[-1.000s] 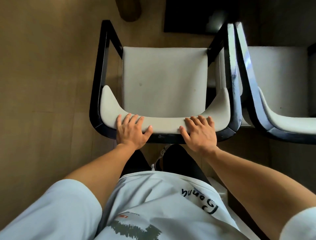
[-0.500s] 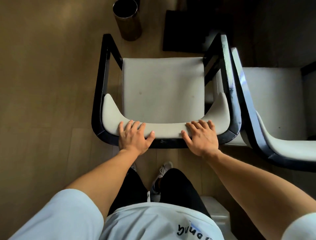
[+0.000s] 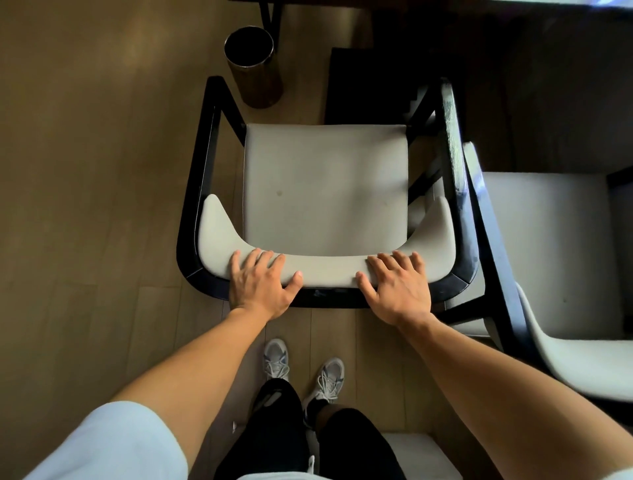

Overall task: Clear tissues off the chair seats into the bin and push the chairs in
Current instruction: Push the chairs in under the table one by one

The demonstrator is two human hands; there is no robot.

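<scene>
left hand (image 3: pixel 262 286) and right hand (image 3: pixel 399 287) lie flat, fingers spread, gripping nothing, on the chair (image 3: pixel 325 192) backrest (seat bare); bin (image 3: pixel 253 66) stands beyond it.

I am standing in what looks like a dining room or a meeting room. I am looking down at a wooden floor (image 3: pixel 85 205) made of long brown boards. Two matching chairs are sitting side by side, one chair (image 3: pixel 325 192) in front of me and a second chair (image 3: pixel 548 257) just beside it, both with dark frames and pale seats. A dark round bin (image 3: pixel 253 68) is standing on the floor. A dark tabletop (image 3: pixel 479 2) is showing at the top edge.
</scene>
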